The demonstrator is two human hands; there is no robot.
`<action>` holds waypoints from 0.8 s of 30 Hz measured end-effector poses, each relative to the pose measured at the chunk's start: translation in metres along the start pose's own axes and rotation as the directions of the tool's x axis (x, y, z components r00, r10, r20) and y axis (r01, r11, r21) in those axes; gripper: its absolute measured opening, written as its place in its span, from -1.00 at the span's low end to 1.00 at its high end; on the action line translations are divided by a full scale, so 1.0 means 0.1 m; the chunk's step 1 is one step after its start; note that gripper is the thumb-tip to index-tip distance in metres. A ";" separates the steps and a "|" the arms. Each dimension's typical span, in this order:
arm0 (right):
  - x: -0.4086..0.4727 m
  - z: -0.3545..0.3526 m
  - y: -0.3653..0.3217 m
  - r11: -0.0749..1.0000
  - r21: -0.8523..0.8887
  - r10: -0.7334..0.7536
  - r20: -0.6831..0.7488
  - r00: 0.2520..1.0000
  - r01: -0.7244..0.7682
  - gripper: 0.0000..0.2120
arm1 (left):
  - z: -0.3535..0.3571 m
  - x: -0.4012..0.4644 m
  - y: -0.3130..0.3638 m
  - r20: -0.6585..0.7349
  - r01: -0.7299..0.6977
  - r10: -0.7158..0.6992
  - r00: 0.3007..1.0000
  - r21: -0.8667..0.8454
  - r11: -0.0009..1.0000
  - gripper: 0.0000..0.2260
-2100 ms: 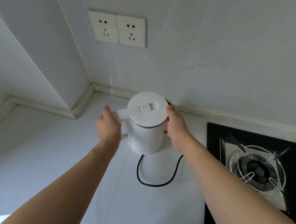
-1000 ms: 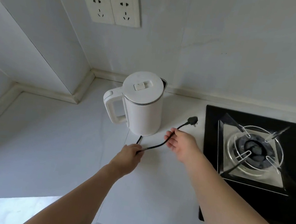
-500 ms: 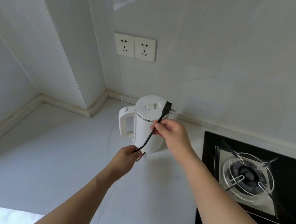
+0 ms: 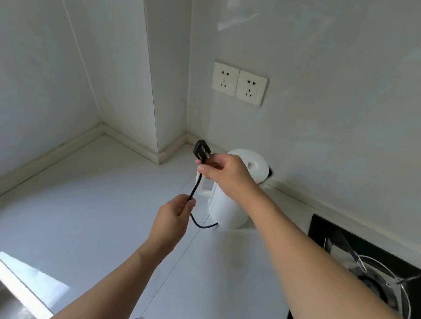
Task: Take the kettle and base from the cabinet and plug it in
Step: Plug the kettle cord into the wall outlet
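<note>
Pinching plug [image 4: 201,151], right hand [image 4: 225,172] raised.

Home kitchen: white countertop [image 4: 90,210] w/ built-in gas hob [image 4: 380,283] at right, white electric kettle [image 4: 227,209] by tiled wall, double wall socket [image 4: 239,83] above.

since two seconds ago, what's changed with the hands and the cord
Both hands let go of the kettle and took up the cord: left hand low on it, right hand lifting the plug toward the sockets. The kettle stayed on the counter.
</note>
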State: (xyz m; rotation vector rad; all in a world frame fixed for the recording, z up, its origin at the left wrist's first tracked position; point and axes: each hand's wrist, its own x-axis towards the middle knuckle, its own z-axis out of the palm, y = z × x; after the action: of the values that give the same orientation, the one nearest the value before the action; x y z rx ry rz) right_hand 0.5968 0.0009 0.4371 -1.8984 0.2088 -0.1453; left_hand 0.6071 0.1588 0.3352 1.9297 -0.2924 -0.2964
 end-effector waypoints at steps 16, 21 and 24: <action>1.08 0.07 -0.26 0.917 -0.397 -0.002 0.118 0.993 0.049 -0.85 | -0.10 0.83 0.20 -0.186 0.098 -0.076 0.980 0.110 0.989 -0.79; 1.39 0.05 -0.06 0.942 -0.336 0.015 0.015 1.000 -0.009 -0.94 | -0.08 1.25 0.16 -0.146 0.123 -0.116 0.982 0.036 0.992 -0.80; 1.48 -0.06 0.04 0.925 -0.381 0.017 -0.013 1.000 -0.020 -0.98 | -0.12 1.52 0.09 -0.121 0.076 -0.074 0.990 0.011 0.997 -0.79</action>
State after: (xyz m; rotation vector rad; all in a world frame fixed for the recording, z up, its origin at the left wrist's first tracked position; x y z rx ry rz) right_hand 0.7395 -0.0384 0.4349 -2.2834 0.2769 -0.1057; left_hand 0.7527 0.1143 0.3378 1.9684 -0.1437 -0.2265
